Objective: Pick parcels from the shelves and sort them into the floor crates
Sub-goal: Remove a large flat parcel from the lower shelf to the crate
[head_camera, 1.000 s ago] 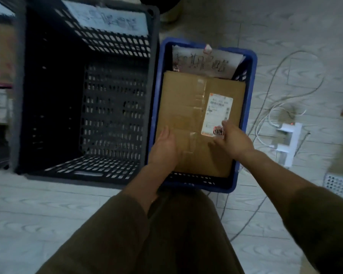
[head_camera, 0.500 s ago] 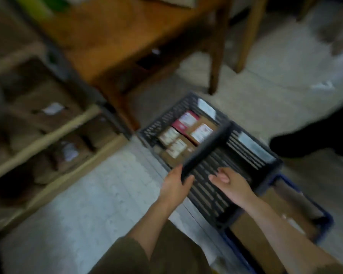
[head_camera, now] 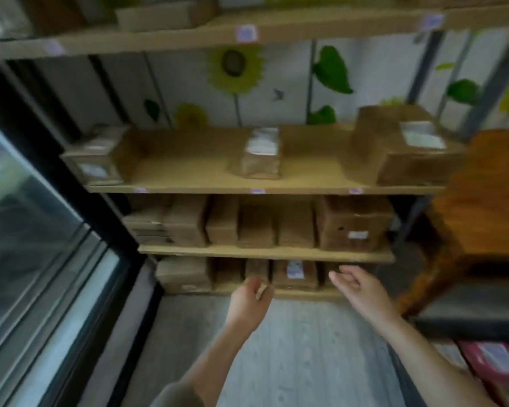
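The person faces a tan wooden shelving unit (head_camera: 265, 252) stocked with brown cardboard parcels. The left hand (head_camera: 252, 295) reaches forward over the grey plank floor (head_camera: 300, 348), its fingers loosely curled and holding nothing; it shows in front of the bottom shelf's near edge. The right hand (head_camera: 357, 286) is out to the right of it, fingers relaxed and slightly spread, also empty.

Just beyond both hands, a row of boxes stands on the bottom shelf, among them a brown box with a small white label (head_camera: 294, 273). The shelf above is packed side by side, with a large dark-brown carton (head_camera: 354, 223) at its right end. Higher up, three parcels lie well apart: a small labelled box (head_camera: 96, 160) at the left end, a narrow packet with a white label (head_camera: 260, 154) in the middle, and a big cardboard box (head_camera: 394, 142) at the right.

A sunflower-print wall (head_camera: 235, 69) shows behind. A black-framed glass door (head_camera: 27, 230) is at the left, and an orange-brown wooden table (head_camera: 482, 195) at the right.
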Tool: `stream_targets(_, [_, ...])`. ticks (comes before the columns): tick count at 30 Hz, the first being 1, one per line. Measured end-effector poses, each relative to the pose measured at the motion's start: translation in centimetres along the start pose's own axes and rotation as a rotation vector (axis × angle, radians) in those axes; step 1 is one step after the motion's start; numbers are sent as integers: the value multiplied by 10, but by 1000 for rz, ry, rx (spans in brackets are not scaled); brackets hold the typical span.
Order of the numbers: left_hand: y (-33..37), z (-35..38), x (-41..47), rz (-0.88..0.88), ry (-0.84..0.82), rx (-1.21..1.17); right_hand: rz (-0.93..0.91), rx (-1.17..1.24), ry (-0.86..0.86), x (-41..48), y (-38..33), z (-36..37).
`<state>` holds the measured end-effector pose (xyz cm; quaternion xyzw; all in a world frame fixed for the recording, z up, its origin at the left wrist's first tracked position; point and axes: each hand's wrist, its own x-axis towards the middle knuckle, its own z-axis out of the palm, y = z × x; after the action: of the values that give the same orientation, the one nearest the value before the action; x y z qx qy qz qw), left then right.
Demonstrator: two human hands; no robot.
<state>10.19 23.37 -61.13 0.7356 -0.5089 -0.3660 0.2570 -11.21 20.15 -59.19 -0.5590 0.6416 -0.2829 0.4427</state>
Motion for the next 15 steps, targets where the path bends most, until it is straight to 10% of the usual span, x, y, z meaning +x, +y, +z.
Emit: stream_targets(15, [-115, -242, 142, -180, 378, -92, -227, -147, -365, 169, -201, 254])
